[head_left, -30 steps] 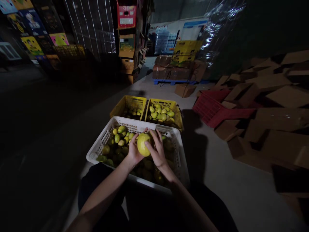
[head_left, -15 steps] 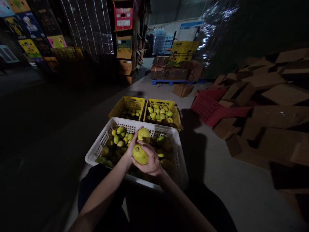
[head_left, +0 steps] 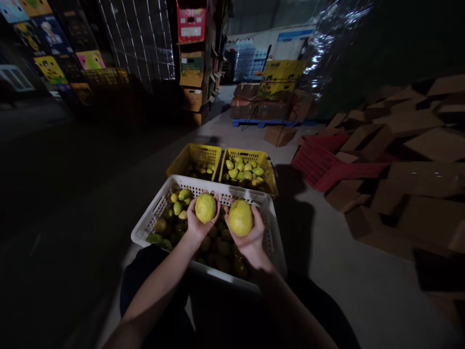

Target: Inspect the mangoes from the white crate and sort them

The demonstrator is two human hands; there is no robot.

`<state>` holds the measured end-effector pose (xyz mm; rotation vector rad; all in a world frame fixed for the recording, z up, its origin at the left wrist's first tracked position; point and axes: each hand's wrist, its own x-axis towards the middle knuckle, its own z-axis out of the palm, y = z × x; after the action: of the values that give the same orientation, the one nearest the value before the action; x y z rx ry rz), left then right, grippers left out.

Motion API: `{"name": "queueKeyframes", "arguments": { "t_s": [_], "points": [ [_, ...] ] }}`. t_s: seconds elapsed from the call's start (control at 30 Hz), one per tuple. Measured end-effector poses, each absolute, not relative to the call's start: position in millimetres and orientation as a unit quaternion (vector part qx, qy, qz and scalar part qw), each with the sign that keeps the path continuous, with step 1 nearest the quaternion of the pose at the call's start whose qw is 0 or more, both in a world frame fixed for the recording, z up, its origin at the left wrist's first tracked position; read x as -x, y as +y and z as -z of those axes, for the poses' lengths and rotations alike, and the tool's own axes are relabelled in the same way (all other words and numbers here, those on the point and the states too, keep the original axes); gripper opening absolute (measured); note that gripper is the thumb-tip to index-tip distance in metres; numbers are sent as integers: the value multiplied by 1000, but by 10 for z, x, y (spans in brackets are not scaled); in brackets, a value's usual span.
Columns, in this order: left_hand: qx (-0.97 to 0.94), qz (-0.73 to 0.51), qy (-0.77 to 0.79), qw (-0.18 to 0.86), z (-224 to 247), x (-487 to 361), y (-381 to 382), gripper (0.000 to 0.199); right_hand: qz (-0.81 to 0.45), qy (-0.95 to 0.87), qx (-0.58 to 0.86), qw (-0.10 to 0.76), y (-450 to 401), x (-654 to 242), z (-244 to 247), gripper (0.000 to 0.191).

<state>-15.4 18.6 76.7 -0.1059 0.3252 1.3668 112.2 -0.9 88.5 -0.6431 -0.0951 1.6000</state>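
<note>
My left hand cups a round yellow lemon, fingers curled about its sides. In my right hand sits a second, larger-looking yellow lemon. Both fruits are held side by side, apart from each other, above a white plastic crate with slotted walls. Inside that crate lie many more yellow and green lemons, the nearer ones in deep shadow. My hands and forearms hide part of its contents.
Behind the white crate stand two yellow crates, the left with a few fruits low inside, the right fuller. A red crate lies among cardboard boxes at right. Farther back are stacked cartons and a blue pallet.
My hands have moved apart, the right one going rightward with its lemon. The lemons, close together and one before the other earlier, now sit side by side. The view has shifted slightly.
</note>
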Motion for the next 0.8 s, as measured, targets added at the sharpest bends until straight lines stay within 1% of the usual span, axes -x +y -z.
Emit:
{"name": "queueKeyframes", "arguments": {
  "t_s": [0.17,0.27,0.4,0.57,0.67,0.8],
  "points": [
    [51,-614,176,768,-794,148,192,19,-724,-30,272,634,5,-1102,-887,27],
    [22,-592,200,780,-806,159,178,19,-736,-43,268,620,13,-1093,-862,26],
    [-31,-575,203,792,-814,169,158,21,-763,-77,234,598,5,-1097,-812,17],
    [-37,-586,187,788,-850,178,128,12,-773,-123,221,582,-14,-1111,-801,9],
    [-35,-585,180,790,-863,189,119,10,-774,-131,224,578,-14,-1110,-807,9],
    [-31,-571,196,797,-838,198,140,16,-772,-112,233,581,3,-1104,-803,13]
  ]
}}
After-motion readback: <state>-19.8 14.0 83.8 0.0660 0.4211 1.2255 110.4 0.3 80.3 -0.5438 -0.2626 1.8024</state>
